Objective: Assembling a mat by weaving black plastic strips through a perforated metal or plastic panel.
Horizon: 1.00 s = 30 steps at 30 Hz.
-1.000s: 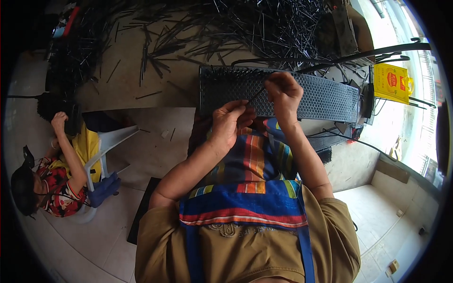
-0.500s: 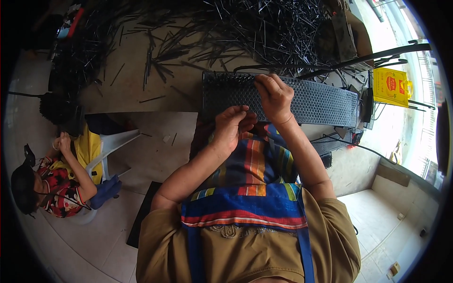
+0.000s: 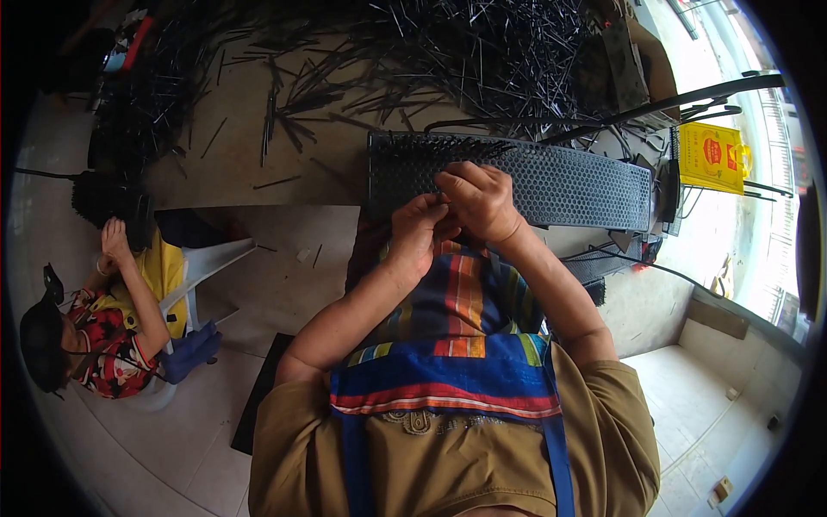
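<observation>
A long dark panel full of round holes [image 3: 586, 185] lies across in front of me, with a row of short black strips sticking out along its far left edge. Over the panel's near left edge my left hand [image 3: 415, 233] is closed, thumb and fingertips pinched together. My right hand [image 3: 481, 202] is closed too, its fingers curled down and almost meeting the left fingertips. Whatever lies between the fingers is hidden or too small to name.
A large tangled heap of thin black strips [image 3: 517, 60] covers the far side of the table [image 3: 237, 172]. Curved black rods [image 3: 655, 108] jut out at the right near a yellow bag [image 3: 711, 158]. Far left, a seated person [image 3: 112, 336] handles a dark bristly piece [image 3: 112, 207].
My right hand has come down and left from the panel's middle to meet the left hand. My left hand has barely moved. The seated person's hands have risen slightly.
</observation>
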Each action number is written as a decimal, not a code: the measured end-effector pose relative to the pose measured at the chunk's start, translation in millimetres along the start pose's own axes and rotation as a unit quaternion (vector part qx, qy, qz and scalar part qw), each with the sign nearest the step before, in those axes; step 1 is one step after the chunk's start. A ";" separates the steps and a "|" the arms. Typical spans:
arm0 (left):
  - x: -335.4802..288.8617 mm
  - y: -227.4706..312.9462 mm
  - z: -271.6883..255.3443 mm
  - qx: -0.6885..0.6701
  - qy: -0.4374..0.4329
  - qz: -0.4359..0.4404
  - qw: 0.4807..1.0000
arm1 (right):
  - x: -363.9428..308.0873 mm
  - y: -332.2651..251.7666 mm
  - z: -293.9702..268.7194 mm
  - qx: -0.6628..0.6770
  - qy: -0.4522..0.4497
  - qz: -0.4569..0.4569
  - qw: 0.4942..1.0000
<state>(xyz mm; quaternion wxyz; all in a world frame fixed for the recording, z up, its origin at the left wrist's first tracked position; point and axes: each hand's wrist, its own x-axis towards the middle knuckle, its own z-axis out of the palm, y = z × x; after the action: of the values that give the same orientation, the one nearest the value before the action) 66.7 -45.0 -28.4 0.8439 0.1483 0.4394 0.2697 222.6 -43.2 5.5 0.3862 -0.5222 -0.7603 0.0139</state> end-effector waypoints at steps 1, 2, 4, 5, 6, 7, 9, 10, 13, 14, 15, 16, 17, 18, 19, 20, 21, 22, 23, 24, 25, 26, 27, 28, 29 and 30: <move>0.3 -0.1 0.0 0.002 0.012 -0.003 1.000 | -3.5 2.6 3.2 0.000 0.000 0.001 1.000; -0.4 0.4 1.0 0.002 0.013 -0.004 1.000 | -5.4 5.2 6.5 -0.010 0.038 0.055 0.998; -1.8 1.8 3.9 0.010 -0.002 0.001 1.000 | -4.5 12.4 10.8 -0.027 0.103 0.143 0.984; -2.8 2.5 4.4 0.010 -0.002 0.000 1.000 | -1.7 12.6 8.8 -0.026 0.103 0.144 0.984; -3.8 3.4 4.6 0.016 0.000 0.004 1.000 | 1.7 12.1 5.6 -0.039 0.075 0.156 0.984; -4.3 3.5 4.5 0.023 0.001 0.007 1.000 | 3.6 11.4 3.4 -0.052 0.046 0.168 0.983; -3.2 1.5 3.8 0.019 0.000 0.007 1.000 | 6.3 8.9 2.9 -0.056 0.049 0.172 0.982; -2.9 0.7 3.7 0.016 -0.001 0.007 1.000 | 6.7 7.8 2.9 -0.060 0.052 0.175 0.981; -5.3 1.5 6.1 0.028 -0.001 0.008 1.000 | 1.0 6.1 2.6 -0.059 0.066 0.190 0.978; -5.3 0.7 5.4 0.028 0.000 0.009 1.000 | -2.0 6.4 2.4 -0.058 0.066 0.190 0.978; -4.9 -0.6 4.3 0.021 -0.007 0.007 1.000 | -5.9 7.3 2.2 -0.064 0.069 0.175 0.980; -4.8 -1.2 3.4 0.014 -0.014 0.005 1.000 | -8.2 7.8 2.8 -0.070 0.072 0.161 0.982; -5.5 -0.3 4.6 0.014 -0.014 0.004 1.000 | -9.3 8.5 3.5 -0.071 0.072 0.161 0.982; -6.8 1.3 6.0 0.020 -0.010 -0.001 1.000 | -9.6 9.1 4.5 -0.062 0.075 0.163 0.982; -7.5 2.1 7.0 0.025 -0.005 -0.007 1.000 | -9.4 9.5 5.1 -0.053 0.077 0.164 0.982; -7.5 1.9 6.9 0.024 -0.004 -0.006 1.000 | -7.6 9.0 5.4 -0.052 0.076 0.163 0.982; -7.3 1.5 7.0 0.015 -0.008 -0.004 1.000 | -5.0 8.1 5.0 -0.053 0.081 0.155 0.983; -7.4 1.2 6.9 0.006 -0.012 -0.002 1.000 | -3.3 7.5 4.8 -0.053 0.085 0.147 0.984; -7.7 1.7 7.0 0.006 -0.012 -0.001 1.000 | -2.4 7.9 4.9 -0.053 0.085 0.147 0.984; -8.6 2.4 7.3 0.012 -0.009 0.000 1.000 | -1.9 8.5 4.9 -0.040 0.095 0.159 0.982; -8.9 2.8 7.4 0.018 -0.006 0.000 1.000 | -1.6 9.3 4.7 -0.027 0.105 0.172 0.979; -8.8 2.5 6.8 0.018 -0.005 0.000 1.000 | -2.0 10.4 3.9 -0.027 0.105 0.172 0.979; -8.2 2.2 6.0 0.012 -0.009 0.002 1.000 | -2.7 12.2 2.6 -0.016 0.102 0.206 0.973; -7.8 1.9 5.5 0.007 -0.014 0.004 1.000 | -2.8 13.5 2.2 -0.005 0.099 0.239 0.966; -7.9 2.5 6.1 0.007 -0.015 0.002 1.000 | -2.1 14.3 2.2 -0.006 0.099 0.241 0.966; -8.4 3.5 6.9 0.015 -0.015 0.000 1.000 | -0.7 14.7 2.4 -0.008 0.090 0.230 0.969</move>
<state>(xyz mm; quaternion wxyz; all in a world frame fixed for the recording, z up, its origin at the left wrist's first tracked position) 67.3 -47.1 -17.2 0.8480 0.1654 0.4306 0.2611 232.8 -36.1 -2.9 0.4352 -0.6850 -0.5822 0.0497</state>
